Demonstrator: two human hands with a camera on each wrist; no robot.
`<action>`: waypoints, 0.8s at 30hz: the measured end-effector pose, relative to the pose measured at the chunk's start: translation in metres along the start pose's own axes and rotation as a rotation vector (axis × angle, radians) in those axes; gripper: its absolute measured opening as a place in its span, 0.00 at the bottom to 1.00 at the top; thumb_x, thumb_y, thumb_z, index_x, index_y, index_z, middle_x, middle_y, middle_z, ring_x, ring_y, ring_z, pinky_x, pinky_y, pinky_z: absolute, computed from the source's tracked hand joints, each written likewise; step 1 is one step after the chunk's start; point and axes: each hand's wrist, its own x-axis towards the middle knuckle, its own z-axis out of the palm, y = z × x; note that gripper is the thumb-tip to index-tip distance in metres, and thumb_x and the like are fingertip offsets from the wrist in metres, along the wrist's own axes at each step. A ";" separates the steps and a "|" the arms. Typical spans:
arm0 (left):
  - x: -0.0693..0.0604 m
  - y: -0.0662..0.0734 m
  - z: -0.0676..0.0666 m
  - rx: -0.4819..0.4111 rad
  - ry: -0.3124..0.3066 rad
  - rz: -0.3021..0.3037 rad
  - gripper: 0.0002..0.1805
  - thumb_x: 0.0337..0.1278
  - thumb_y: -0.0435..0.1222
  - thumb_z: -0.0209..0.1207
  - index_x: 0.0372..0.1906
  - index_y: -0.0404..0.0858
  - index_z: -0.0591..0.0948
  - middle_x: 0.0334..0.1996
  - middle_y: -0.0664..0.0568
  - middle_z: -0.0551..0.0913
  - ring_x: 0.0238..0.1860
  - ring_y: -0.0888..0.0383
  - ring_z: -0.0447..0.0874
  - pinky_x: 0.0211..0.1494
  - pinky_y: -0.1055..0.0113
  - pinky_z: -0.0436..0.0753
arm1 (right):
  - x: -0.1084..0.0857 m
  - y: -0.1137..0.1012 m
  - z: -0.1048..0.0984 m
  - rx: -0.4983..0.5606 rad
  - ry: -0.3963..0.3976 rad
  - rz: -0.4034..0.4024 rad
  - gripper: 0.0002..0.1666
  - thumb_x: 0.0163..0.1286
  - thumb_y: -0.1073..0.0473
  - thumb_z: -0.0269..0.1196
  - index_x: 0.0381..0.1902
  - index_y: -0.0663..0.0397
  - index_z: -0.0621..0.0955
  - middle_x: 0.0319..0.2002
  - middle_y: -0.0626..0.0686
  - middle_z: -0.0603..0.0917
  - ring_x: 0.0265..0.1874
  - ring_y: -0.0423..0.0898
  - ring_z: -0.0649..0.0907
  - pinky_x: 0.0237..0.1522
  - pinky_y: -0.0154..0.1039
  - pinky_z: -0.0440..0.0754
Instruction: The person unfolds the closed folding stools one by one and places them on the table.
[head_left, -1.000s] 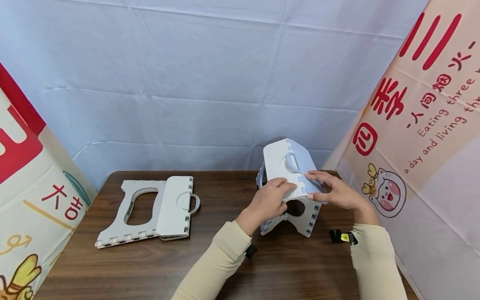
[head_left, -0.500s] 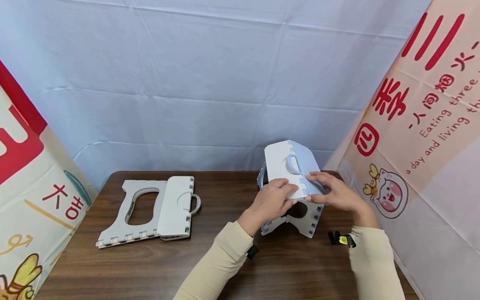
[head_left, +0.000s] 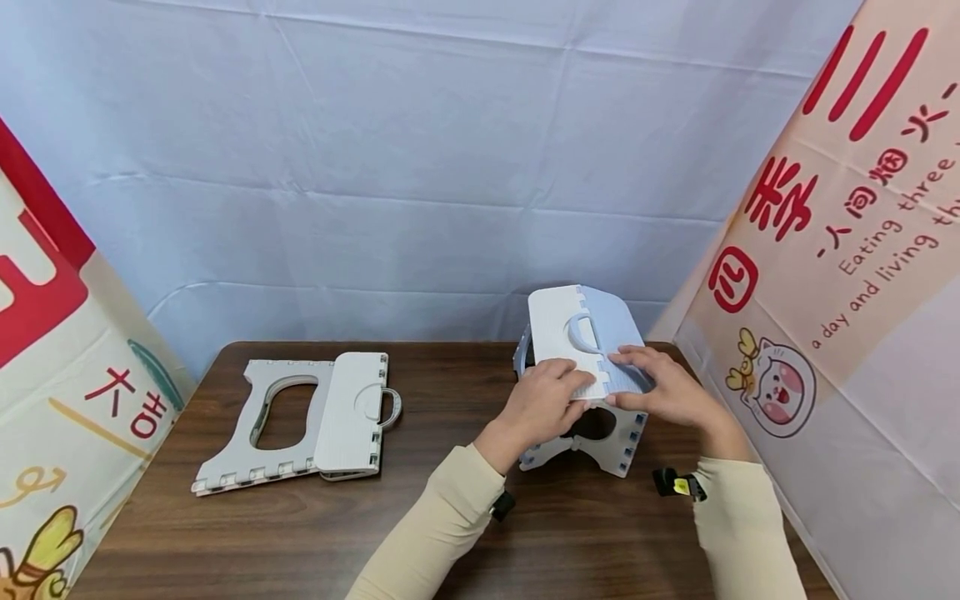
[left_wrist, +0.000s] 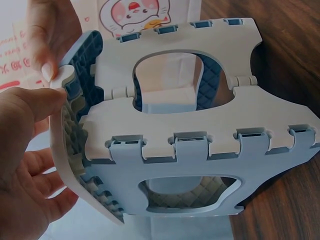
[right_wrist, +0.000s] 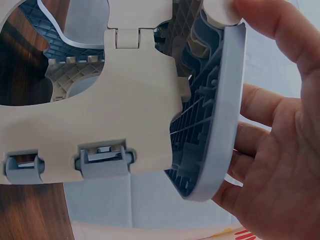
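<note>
A white and light-blue folding step stool (head_left: 553, 325) stands on the right of the table. Its two-part top, one half white and one half blue, slopes from a ridge where a blue handle (head_left: 582, 333) lies. My left hand (head_left: 542, 402) rests its fingers on the near part of the white half, thumb at the near edge. On the blue panel (head_left: 609, 310) lie the spread fingers of my right hand (head_left: 670, 387), its thumb touching the near end of the ridge. Both wrist views show the ribbed underside and the hinged legs (left_wrist: 165, 120).
A second, white folding stool (head_left: 348, 417) lies flat and folded on the left of the dark wooden table (head_left: 420, 517). Behind hangs a pale cloth (head_left: 420, 183). Printed cloths (head_left: 847, 275) flank the table on both sides.
The stool's top has sunk and flattened, its ridge less steep than a second ago. Both hands have stayed on it, the right shifting slightly lower.
</note>
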 end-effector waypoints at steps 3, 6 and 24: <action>0.000 -0.001 0.000 0.011 0.008 0.004 0.17 0.62 0.49 0.55 0.53 0.51 0.79 0.52 0.52 0.76 0.53 0.57 0.73 0.50 0.64 0.74 | 0.001 0.001 0.001 -0.010 0.002 0.006 0.38 0.55 0.51 0.70 0.58 0.67 0.73 0.62 0.69 0.65 0.60 0.67 0.61 0.52 0.65 0.64; 0.000 -0.001 0.001 0.017 0.004 0.004 0.17 0.62 0.49 0.55 0.53 0.51 0.79 0.52 0.53 0.75 0.54 0.57 0.72 0.50 0.64 0.73 | 0.002 0.002 0.002 -0.024 0.004 0.019 0.38 0.54 0.50 0.70 0.59 0.66 0.73 0.62 0.68 0.65 0.60 0.67 0.62 0.52 0.65 0.64; 0.000 0.000 0.003 0.053 -0.045 -0.019 0.17 0.63 0.49 0.53 0.55 0.53 0.78 0.55 0.54 0.74 0.56 0.57 0.69 0.54 0.63 0.70 | 0.002 0.003 0.008 -0.065 0.009 0.034 0.39 0.54 0.49 0.70 0.59 0.65 0.74 0.61 0.67 0.66 0.58 0.65 0.62 0.51 0.65 0.66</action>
